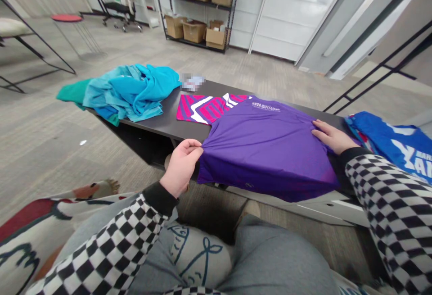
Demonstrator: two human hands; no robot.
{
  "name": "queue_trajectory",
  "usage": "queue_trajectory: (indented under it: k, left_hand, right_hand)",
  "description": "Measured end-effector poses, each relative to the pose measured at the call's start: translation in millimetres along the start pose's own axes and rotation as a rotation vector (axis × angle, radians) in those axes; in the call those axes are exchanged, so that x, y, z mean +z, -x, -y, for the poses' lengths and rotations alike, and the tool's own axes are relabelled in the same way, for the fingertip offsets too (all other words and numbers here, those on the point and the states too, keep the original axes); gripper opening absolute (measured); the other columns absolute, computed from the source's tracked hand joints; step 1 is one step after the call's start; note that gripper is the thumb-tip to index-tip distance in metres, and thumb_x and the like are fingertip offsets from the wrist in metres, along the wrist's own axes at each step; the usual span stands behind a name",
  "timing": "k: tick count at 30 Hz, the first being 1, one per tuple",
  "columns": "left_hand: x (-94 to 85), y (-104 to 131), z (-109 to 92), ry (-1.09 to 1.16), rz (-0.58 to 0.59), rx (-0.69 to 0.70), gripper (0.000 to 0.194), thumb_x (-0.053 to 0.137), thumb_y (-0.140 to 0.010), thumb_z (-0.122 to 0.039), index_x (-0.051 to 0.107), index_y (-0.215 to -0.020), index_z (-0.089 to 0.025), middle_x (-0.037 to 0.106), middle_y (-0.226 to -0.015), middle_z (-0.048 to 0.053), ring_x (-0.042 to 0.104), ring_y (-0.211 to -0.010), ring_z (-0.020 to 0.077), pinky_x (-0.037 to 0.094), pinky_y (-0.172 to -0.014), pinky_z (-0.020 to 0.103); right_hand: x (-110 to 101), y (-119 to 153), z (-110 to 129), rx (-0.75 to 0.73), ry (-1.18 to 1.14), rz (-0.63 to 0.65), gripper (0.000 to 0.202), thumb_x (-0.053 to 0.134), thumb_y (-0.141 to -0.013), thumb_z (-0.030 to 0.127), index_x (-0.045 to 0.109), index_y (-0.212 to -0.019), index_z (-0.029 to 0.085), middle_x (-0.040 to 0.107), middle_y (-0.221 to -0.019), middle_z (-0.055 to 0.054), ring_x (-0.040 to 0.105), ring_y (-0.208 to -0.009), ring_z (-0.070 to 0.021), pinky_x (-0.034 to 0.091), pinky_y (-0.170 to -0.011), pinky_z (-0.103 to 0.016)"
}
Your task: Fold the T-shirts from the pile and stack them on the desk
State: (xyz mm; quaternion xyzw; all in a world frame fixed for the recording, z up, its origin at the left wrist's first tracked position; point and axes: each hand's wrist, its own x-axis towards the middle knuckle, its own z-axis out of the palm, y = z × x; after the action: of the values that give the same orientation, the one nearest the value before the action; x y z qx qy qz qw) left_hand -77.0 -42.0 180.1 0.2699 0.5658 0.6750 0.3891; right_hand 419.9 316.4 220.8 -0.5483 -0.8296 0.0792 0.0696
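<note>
A purple T-shirt (266,142) with a pink patterned sleeve lies spread over the dark table (165,126), its lower part hanging past the near edge. White print runs along its far side. My left hand (184,164) pinches the shirt's near left edge between thumb and fingers, drawing creases toward it. On the shirt's right side my right hand (332,137) rests flat, fingers stretched out on the cloth.
A heap of turquoise and green clothes (131,90) covers the table's left end. Blue printed shirts (401,142) lie at the right end. A small blurred item (192,82) sits at the far edge. Beyond stand a shelf with cardboard boxes (194,30) and a red stool (66,17).
</note>
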Motion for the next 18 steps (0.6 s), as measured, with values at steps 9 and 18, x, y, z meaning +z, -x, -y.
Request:
queue_trajectory:
  k: [9, 18]
  left_hand:
    - [-11.4, -6, 47, -0.395, 0.080, -0.075, 0.019, 0.071, -0.068, -0.028, 0.068, -0.086, -0.023, 0.070, -0.073, -0.001, 0.063, -0.068, 0.0180, 0.043, -0.065, 0.030]
    - [-14.8, -13, 30, -0.600, -0.095, -0.015, 0.012, 0.058, -0.079, -0.035, 0.064, -0.075, -0.025, 0.057, -0.067, -0.003, 0.053, -0.067, 0.0185, 0.038, -0.062, 0.031]
  right_hand:
    - [-2, 3, 6, -0.009, 0.065, -0.006, 0.073, 0.045, -0.111, 0.054, 0.055, -0.176, 0.023, 0.046, -0.186, -0.014, 0.038, -0.176, -0.0282, 0.024, -0.146, -0.045]
    - [0, 1, 3, -0.019, 0.009, -0.019, 0.074, 0.049, -0.110, 0.055, 0.057, -0.174, 0.019, 0.045, -0.186, -0.016, 0.039, -0.176, -0.0307, 0.023, -0.147, -0.047]
